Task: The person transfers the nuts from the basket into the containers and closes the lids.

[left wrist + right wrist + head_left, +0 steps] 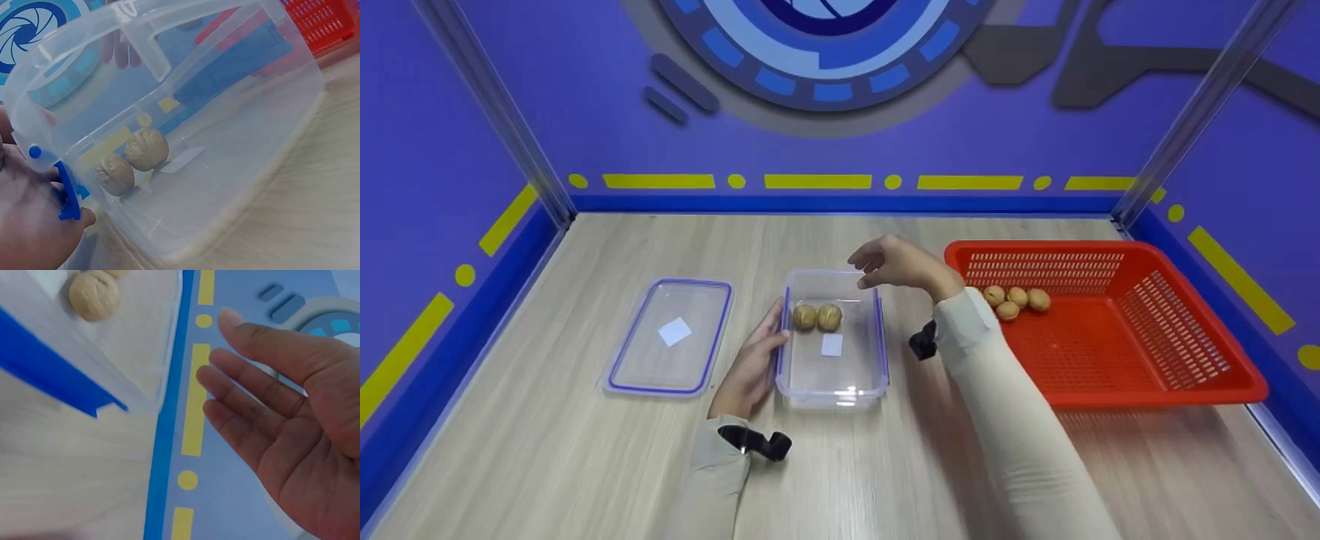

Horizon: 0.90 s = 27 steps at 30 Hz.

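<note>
A clear plastic food box [855,375] with blue side clips stands in the middle of the table, its top uncovered. Inside, two walnuts [817,317] lie side by side near the left wall, just behind a white square label [832,345]. My left hand [751,367] holds the box by its left side, thumb at the rim and fingers along the outer wall by a blue clip [68,191]. Over the box's far right corner hovers my right hand [904,264]. Its fingers are slightly bent and apart from the thumb, and the palm [298,455] shows bare.
To the right stands a red plastic basket [1110,398] with several walnuts [1014,301] near its left wall. A clear lid [660,367] with a blue seal and white label lies left of the box. Printed panels [832,150] border the table.
</note>
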Available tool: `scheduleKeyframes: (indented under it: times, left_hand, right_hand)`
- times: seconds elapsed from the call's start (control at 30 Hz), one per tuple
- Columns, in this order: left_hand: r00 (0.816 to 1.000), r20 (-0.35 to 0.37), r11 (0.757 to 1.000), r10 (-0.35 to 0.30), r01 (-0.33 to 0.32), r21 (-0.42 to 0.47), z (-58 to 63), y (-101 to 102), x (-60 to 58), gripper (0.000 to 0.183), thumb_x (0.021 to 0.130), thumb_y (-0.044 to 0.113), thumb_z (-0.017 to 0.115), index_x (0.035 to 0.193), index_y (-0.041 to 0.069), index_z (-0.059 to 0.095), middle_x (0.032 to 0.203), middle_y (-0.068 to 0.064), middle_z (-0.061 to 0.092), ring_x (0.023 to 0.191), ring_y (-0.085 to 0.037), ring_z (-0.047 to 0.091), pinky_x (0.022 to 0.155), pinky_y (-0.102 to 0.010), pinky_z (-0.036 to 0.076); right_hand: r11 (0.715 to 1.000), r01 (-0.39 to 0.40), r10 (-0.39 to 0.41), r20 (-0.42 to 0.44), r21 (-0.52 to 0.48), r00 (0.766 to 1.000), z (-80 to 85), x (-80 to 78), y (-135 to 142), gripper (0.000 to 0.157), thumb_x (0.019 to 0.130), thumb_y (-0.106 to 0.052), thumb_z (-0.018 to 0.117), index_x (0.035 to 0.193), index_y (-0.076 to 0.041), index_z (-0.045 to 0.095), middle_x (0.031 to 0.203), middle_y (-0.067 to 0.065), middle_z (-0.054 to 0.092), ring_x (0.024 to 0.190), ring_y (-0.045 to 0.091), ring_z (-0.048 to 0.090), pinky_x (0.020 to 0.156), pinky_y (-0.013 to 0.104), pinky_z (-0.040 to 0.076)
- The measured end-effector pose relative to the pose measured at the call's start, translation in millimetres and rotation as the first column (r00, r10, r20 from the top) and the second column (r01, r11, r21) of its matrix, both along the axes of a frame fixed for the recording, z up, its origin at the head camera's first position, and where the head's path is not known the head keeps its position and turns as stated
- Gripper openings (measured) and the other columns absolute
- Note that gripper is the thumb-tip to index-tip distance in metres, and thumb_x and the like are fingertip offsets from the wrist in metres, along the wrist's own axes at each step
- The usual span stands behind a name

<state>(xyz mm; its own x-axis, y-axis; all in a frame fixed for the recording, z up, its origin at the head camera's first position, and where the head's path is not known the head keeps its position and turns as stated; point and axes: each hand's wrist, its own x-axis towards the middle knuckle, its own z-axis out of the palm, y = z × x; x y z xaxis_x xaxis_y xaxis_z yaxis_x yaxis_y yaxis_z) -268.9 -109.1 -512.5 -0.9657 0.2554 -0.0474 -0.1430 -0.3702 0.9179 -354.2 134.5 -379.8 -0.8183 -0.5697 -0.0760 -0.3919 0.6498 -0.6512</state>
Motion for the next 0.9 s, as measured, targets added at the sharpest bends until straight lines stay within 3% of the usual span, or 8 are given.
scheduleKeyframes:
  times: [0.17, 0.53, 0.9]
  left_hand:
    - [1.000, 0.006, 1.000, 0.000, 0.000, 0.006, 0.6, 0, 0.0, 0.067, 0.094, -0.003, 0.032, 0.155, 0.011, 0.006, 0.162, -0.007, -0.009, 0.149, -0.025, -0.010, 0.123, -0.040, -0.004]
    - [1.000, 0.004, 1.000, 0.005, -0.005, 0.014, 1.9, -1, 0.7, 0.069, 0.093, -0.003, 0.035, 0.155, 0.010, 0.007, 0.163, -0.007, -0.007, 0.150, -0.024, -0.009, 0.123, -0.038, -0.005]
    - [1.000, 0.011, 1.000, 0.025, -0.025, 0.000, 3.5, 0, 2.0, 0.068, 0.093, -0.003, 0.036, 0.154, 0.007, 0.009, 0.163, -0.009, -0.005, 0.150, -0.025, -0.009, 0.123, -0.038, -0.007]
  right_hand:
    - [1.000, -0.004, 0.004, 0.011, 0.002, 1.000, 9.8, 1.6, 20, 0.042, 0.084, -0.010, 0.072, 0.125, -0.006, 0.063, 0.124, 0.015, 0.065, 0.116, 0.030, 0.061, 0.099, 0.041, 0.052]
    - [0.995, 0.102, -0.102, 0.013, 0.022, 0.995, 21.8, 5.6, 63, 0.042, 0.087, -0.014, 0.070, 0.128, -0.014, 0.062, 0.127, 0.010, 0.064, 0.120, 0.029, 0.058, 0.101, 0.047, 0.050]
    - [0.996, 0.094, -0.094, -0.045, -0.001, 0.995, 10.8, 1.7, 112, 0.041, 0.085, -0.010, 0.071, 0.125, -0.006, 0.064, 0.122, 0.016, 0.066, 0.113, 0.032, 0.062, 0.097, 0.047, 0.052]
